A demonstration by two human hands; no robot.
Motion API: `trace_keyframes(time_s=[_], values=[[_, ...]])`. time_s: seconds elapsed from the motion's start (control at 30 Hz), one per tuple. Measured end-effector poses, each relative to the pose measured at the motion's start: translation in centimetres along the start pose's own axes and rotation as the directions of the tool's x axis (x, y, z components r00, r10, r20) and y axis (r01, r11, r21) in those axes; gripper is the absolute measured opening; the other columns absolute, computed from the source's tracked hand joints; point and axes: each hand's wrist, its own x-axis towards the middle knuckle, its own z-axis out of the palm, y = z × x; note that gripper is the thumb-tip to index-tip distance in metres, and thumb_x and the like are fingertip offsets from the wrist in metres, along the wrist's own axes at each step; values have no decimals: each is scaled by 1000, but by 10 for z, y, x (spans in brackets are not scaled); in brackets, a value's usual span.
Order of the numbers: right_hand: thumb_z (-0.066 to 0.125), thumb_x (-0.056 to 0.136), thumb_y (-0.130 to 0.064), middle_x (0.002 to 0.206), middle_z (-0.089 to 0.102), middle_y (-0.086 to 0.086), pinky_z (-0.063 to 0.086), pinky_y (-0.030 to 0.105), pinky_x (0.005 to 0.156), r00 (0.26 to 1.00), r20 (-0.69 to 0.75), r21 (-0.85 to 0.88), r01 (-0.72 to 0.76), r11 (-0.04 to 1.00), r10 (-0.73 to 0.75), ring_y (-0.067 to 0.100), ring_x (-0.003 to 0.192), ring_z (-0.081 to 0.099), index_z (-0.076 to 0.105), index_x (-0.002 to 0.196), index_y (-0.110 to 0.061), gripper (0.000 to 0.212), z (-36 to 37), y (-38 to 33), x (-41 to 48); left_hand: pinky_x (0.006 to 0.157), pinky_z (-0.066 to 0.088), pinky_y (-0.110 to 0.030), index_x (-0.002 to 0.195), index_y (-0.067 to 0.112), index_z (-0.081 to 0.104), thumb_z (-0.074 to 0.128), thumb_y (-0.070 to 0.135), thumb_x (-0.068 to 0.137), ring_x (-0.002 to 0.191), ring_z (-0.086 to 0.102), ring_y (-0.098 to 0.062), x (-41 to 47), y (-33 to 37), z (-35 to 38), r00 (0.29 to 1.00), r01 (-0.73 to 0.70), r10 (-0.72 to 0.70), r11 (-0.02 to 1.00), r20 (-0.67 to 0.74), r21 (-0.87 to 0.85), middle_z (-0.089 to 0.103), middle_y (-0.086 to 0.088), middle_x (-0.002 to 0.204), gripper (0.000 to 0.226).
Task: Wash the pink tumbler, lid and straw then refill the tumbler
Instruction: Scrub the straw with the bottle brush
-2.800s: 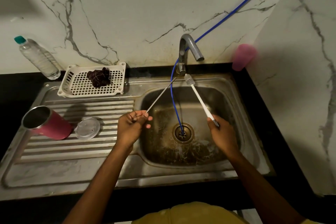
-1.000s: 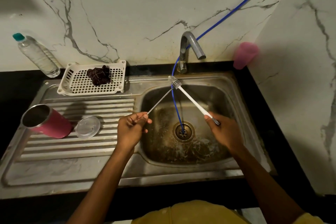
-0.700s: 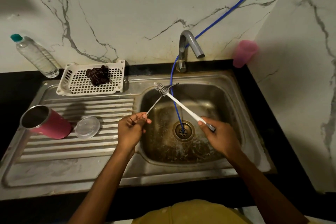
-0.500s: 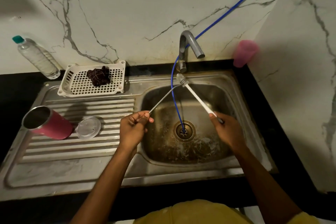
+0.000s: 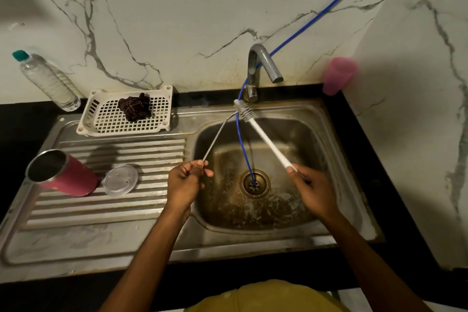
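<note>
Left of the sink basin (image 5: 329,134), on the ribbed draining board (image 5: 114,210), the pink tumbler (image 5: 65,175) lies on its side with its steel-lined mouth open toward the left. Its clear round lid (image 5: 121,179) lies flat just beside it, on the side nearer the basin. Behind them, against the marble wall, a plastic bottle (image 5: 48,81) with a teal cap leans at a slant, and a white slotted tray (image 5: 101,119) carries a dark scrubbing pad (image 5: 135,108).

At the basin's left edge, the left hand (image 5: 183,185) pinches the lower end of the thin metal straw (image 5: 217,135) between thumb and fingertips, the other fingers curled. The straw rises from that hand up and to the right, its bent top reaching toward the tap (image 5: 260,68). There the bristled head of a white-handled straw brush (image 5: 266,138) meets the straw's upper end; whether the bristles are inside the opening cannot be told. The right hand (image 5: 312,190), over the basin's right half, is closed around the brush's lower handle.

Between the two hands, a blue hose (image 5: 241,149) drops from behind the tap into the drain (image 5: 254,183). Right of the basin, a pink plastic cup (image 5: 339,75) stands in the worktop's corner.
</note>
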Motion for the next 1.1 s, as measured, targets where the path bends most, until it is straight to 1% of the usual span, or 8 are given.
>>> trace_keyframes(time_s=[0.07,0.1,0.23,0.47,0.57,0.73,0.97,1.1], values=[[59,93,-47,62,57,-14,42,28,56,991,113,-51,83,995,-77,-2,56,51,71,103,-54,17,2,-5,-7,50,42,-13,91,12,73,53,12,104,52,57,1,1,0,0,1000,15,-15,1000,3,-3,72,2,63,24],[58,92,-52,62,58,-18,43,26,56,981,165,-97,118,988,-101,-2,56,54,72,109,-48,22,5,-7,-10,49,41,-13,91,12,73,53,12,104,51,56,1,1,1,0,1000,22,-22,1000,5,-6,71,2,62,24],[53,95,-61,76,68,-22,51,23,63,949,284,-236,209,949,-139,0,70,66,67,122,-44,35,15,-5,-19,49,38,-15,90,12,73,51,14,104,47,51,1,-1,5,-1,999,53,-53,998,13,-29,66,3,56,26],[49,96,-59,84,74,-5,44,26,63,972,180,-522,223,823,-149,23,76,70,62,127,-45,36,14,-10,-9,52,34,-19,89,14,74,53,14,103,46,47,2,-2,6,0,996,83,-82,995,34,-51,59,7,51,26],[47,94,-65,90,74,-1,56,37,73,992,112,-522,108,846,-58,30,85,70,54,130,-51,39,14,-9,0,49,35,-15,89,11,74,52,14,104,44,47,2,-1,10,3,996,80,-78,996,45,-47,57,8,50,27],[38,95,-69,92,74,-1,56,40,78,998,29,-487,-36,872,57,28,89,70,51,125,-48,39,10,-7,19,48,35,-13,84,12,73,54,14,103,47,47,1,-4,7,5,996,67,-66,998,65,-17,59,5,53,27],[32,97,-68,97,74,-3,56,42,81,999,31,-564,-18,826,42,27,92,69,54,122,-42,42,2,-1,27,51,37,-15,75,15,71,55,15,103,55,53,-1,-8,-6,2,996,54,-56,998,74,29,66,-6,70,32],[33,98,-66,101,73,0,55,41,79,996,8,-599,-64,798,85,31,93,69,55,123,-42,41,13,-4,21,49,40,-12,83,13,73,57,13,102,50,54,2,-9,-6,4,998,24,-26,998,50,50,67,1,60,25]])
